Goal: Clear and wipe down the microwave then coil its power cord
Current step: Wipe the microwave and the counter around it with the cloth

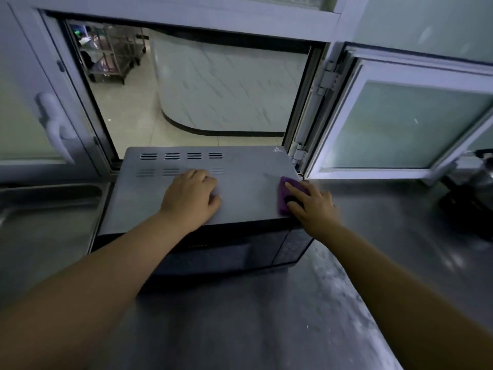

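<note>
A grey microwave (240, 161) with a dark front stands on a steel counter, its door closed and its back toward an open window. My left hand (190, 196) lies palm down on the middle of its top panel, fingers together, holding nothing. My right hand (310, 204) presses a purple cloth (284, 196) onto the top's right edge near the front corner. The power cord is not in view.
The steel counter (266, 316) runs in front and to the right. A sink (40, 209) lies at the left. The open window sash (400, 124) swings inward at the right. A dark kettle-like object (474, 198) sits at the far right.
</note>
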The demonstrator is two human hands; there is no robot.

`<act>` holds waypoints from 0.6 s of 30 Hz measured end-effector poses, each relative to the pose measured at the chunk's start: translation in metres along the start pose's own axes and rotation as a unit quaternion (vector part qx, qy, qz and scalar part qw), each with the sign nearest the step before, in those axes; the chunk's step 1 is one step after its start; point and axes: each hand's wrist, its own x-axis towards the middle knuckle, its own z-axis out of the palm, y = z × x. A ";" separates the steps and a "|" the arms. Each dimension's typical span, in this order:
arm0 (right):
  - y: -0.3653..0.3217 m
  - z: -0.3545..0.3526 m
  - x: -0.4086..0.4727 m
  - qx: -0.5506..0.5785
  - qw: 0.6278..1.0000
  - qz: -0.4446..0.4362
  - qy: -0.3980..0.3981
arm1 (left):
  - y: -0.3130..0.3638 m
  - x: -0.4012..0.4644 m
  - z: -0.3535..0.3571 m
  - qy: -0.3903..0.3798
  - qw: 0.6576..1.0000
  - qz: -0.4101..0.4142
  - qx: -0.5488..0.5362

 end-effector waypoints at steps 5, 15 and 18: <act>0.016 0.007 -0.032 0.102 0.993 -0.031 0.058 | 0.034 0.007 -0.008 0.008 0.995 0.048 0.082; 0.054 0.016 -0.020 0.525 0.850 -0.030 0.020 | 0.149 0.079 0.053 0.002 0.999 -0.038 -0.005; 0.068 0.022 -0.003 0.575 0.817 -0.035 -0.016 | 0.156 0.096 0.068 -0.010 0.995 -0.098 -0.006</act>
